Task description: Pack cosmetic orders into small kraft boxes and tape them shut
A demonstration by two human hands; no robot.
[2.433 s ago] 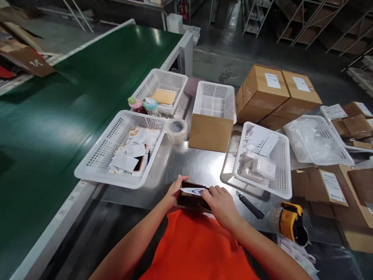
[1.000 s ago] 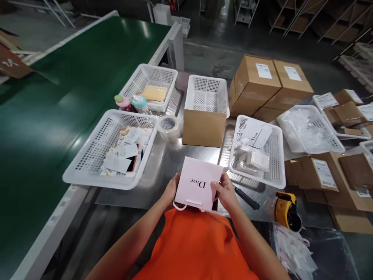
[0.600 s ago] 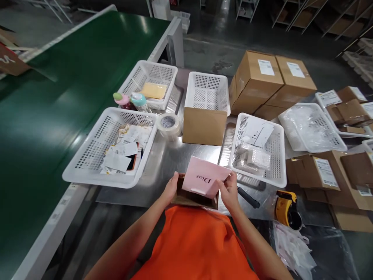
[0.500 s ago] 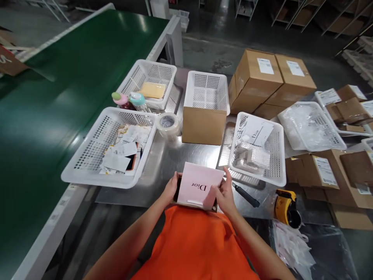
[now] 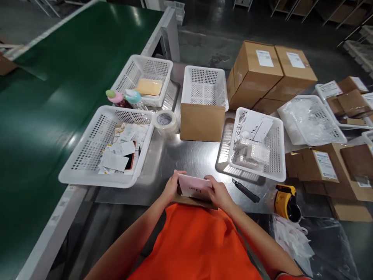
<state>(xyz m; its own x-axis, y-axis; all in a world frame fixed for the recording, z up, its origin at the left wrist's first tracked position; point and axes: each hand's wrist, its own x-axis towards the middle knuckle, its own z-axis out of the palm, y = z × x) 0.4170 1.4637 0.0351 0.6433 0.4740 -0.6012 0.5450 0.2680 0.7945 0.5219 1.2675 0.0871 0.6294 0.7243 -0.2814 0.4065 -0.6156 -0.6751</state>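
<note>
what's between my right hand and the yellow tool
In the head view, a black cutter lies on the metal table between your right hand and the yellow tool.

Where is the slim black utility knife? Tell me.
In the head view, the black utility knife lies on the shiny metal table, right of the person's right hand and left of the yellow-and-black tool.

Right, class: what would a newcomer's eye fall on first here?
The bright orange top at bottom centre, just below both hands and the pink Dior bag they hold. Then the broad green belt filling the left side, and the stacked brown boxes at upper right.
</note>
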